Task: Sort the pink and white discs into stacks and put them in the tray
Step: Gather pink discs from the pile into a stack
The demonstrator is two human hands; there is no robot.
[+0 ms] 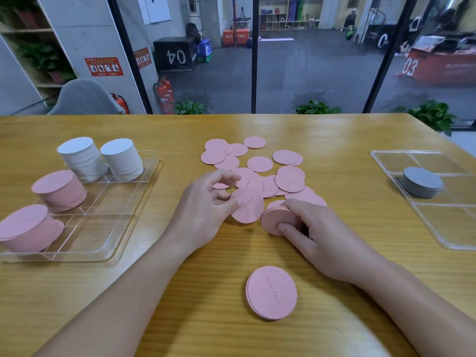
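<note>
While the left hand [206, 210] pinches a single pink disc [247, 206] tilted above the wooden table [347, 140], right hand [319, 235] curls around a small pink stack [275, 219] resting on the table, thumb on top. Loose pink discs [260, 164] scattered just behind both hands; another short stack [271, 292] lies nearer. Left tray [128, 217] holds two white stacks [103, 158] and two pink stacks [43, 210]; right tray [438, 228] holds a grey stack [421, 182]
</note>
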